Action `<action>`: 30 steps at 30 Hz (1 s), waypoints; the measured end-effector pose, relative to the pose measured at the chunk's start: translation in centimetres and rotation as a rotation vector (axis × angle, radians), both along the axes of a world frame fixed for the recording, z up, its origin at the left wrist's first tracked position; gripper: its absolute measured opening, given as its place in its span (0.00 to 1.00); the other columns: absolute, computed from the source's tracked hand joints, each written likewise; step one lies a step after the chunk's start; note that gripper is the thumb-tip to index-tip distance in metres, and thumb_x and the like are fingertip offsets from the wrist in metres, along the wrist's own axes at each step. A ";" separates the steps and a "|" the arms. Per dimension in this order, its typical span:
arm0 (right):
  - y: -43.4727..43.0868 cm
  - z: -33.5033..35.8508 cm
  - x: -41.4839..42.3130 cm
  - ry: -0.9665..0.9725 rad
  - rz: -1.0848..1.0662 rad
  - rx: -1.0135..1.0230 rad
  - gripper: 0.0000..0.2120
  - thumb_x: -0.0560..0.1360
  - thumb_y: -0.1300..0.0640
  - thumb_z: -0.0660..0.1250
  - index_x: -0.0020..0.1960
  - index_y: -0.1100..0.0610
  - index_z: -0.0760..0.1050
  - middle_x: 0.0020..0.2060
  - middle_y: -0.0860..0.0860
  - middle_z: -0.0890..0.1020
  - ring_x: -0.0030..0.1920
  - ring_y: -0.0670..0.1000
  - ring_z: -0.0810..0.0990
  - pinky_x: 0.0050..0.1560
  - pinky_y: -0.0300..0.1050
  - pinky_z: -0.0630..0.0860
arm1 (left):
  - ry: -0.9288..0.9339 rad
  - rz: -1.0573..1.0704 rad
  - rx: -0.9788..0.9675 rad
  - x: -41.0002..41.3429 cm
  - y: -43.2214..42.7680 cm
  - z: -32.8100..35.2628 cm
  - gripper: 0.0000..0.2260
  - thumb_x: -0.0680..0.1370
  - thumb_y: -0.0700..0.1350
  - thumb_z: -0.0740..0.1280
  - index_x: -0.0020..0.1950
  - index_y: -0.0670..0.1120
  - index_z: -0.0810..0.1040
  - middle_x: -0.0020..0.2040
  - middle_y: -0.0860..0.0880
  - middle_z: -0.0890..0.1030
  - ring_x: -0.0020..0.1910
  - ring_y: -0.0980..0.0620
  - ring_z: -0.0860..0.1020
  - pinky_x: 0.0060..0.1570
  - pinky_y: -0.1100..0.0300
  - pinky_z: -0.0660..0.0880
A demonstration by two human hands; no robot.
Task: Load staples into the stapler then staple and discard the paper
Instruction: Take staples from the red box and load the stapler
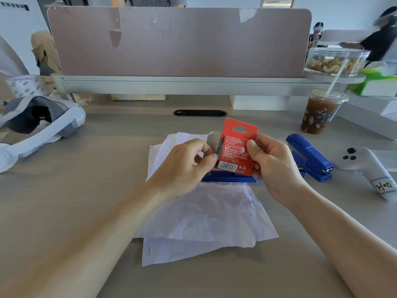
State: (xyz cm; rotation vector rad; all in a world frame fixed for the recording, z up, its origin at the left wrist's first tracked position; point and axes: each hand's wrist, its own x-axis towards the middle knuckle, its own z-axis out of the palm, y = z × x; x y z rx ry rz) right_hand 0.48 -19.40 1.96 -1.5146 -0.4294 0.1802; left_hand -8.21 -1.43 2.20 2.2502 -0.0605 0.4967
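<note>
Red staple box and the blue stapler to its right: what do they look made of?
The staple box looks like thin printed card, slightly glossy. Its opened flap shows a dull grey unprinted inside, and a hanger hole is punched in the top. The stapler on the right has a smooth blue shell with an even soft sheen. That could be plastic or painted metal, and the look leaves it open.

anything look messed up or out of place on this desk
The white paper sheets are crumpled and lie askew over each other, under a blue stapler. Torn tape scraps cling to the pink divider. Nothing is spilled.
</note>
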 end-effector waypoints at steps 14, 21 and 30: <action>0.1 0.1 -0.3 -0.025 0.024 -0.011 0.09 0.81 0.55 0.61 0.57 0.53 0.78 0.42 0.49 0.85 0.39 0.46 0.84 0.49 0.56 0.82 | -0.089 0.091 -0.031 -0.3 -0.2 0.3 0.05 0.78 0.50 0.68 0.45 0.51 0.81 0.41 0.62 0.82 0.39 0.58 0.82 0.37 0.52 0.82; 0.0 0.2 -0.5 -0.044 0.074 0.004 0.08 0.81 0.57 0.60 0.52 0.50 0.78 0.39 0.51 0.83 0.39 0.51 0.81 0.43 0.54 0.77 | -0.191 0.084 0.182 -0.4 0.1 0.6 0.08 0.75 0.51 0.65 0.47 0.53 0.82 0.43 0.58 0.84 0.40 0.56 0.82 0.43 0.49 0.79; 0.2 0.2 -0.6 -0.098 0.064 -0.003 0.08 0.80 0.57 0.60 0.54 0.51 0.77 0.40 0.52 0.84 0.40 0.51 0.82 0.39 0.47 0.81 | -0.144 0.190 0.249 -0.4 -0.2 1.1 0.14 0.74 0.59 0.60 0.43 0.54 0.81 0.40 0.56 0.84 0.43 0.56 0.81 0.46 0.52 0.76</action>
